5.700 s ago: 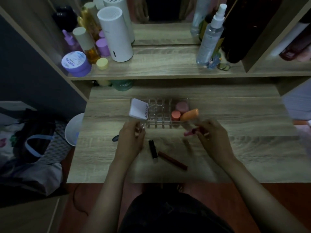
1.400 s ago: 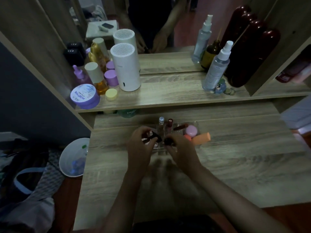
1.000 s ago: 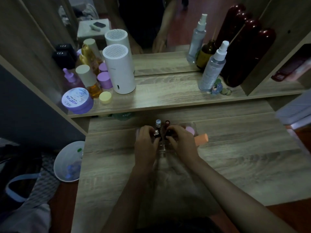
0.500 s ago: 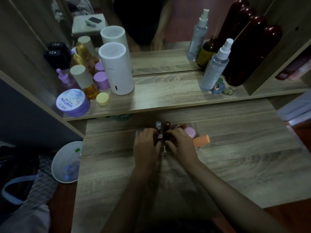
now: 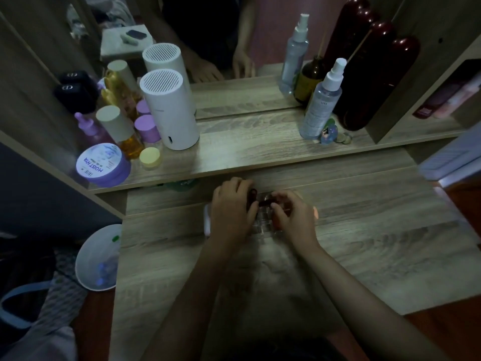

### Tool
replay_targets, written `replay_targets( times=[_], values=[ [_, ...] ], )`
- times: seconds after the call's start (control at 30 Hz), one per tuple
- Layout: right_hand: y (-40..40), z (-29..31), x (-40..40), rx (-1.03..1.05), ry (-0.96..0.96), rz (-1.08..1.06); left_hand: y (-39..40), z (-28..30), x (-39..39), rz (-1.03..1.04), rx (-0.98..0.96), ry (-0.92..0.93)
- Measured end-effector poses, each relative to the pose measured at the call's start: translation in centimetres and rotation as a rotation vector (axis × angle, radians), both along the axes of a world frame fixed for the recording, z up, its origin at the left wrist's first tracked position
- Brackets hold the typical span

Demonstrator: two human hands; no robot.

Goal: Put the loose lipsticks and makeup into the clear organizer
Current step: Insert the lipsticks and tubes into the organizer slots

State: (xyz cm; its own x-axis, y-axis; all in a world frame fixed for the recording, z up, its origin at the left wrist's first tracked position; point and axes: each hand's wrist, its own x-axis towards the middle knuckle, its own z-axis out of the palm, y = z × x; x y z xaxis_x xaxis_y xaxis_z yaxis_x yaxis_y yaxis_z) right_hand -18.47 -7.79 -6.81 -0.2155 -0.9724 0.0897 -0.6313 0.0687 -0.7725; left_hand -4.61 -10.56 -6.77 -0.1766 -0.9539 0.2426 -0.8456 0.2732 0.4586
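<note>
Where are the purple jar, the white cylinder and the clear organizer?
Purple jar (image 5: 100, 162): head view, on its printed lid.
White cylinder (image 5: 170, 113): head view, on its side wall.
Clear organizer (image 5: 264, 221): head view, on the compartments showing between the two hands.

Both bare forearms reach forward from the near edge of the worktop and converge toward its far edge, at about mid-width; the left hand (image 5: 231, 209) lies palm down, knuckles uppermost, fingers curled over and bunched at the far side; the right hand (image 5: 294, 217) sits just beside it, wrist angled inward, thumb and fingers (image 5: 279, 198) bent and pinched toward the left hand; the two hands nearly touch at the fingertips; whether either hand actually grips anything cannot be told in the dim light.
</note>
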Motion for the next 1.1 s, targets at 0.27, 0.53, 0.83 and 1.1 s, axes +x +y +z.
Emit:
replay_targets(
  times=[0.27, 0.53, 0.83, 1.1],
  values=[
    [-2.6, 1.1, 0.7, -0.052, 0.134, 0.107, -1.4, 0.1, -0.2, -0.055, 0.046, -0.073],
    [-2.9, 0.4, 0.8, 0.019, 0.192, 0.137, -1.4, -0.3, 0.0, -0.040, 0.076, 0.036],
    [-3.1, 1.2, 0.6, 0.039, 0.285, 0.194, -1.2, -0.3, 0.4, -0.023, 0.120, 0.163],
    [-3.7, 1.9, 1.2, 0.025, 0.504, 0.349, -0.5, -0.5, 2.1, 0.038, 0.153, 0.302]
  ],
)
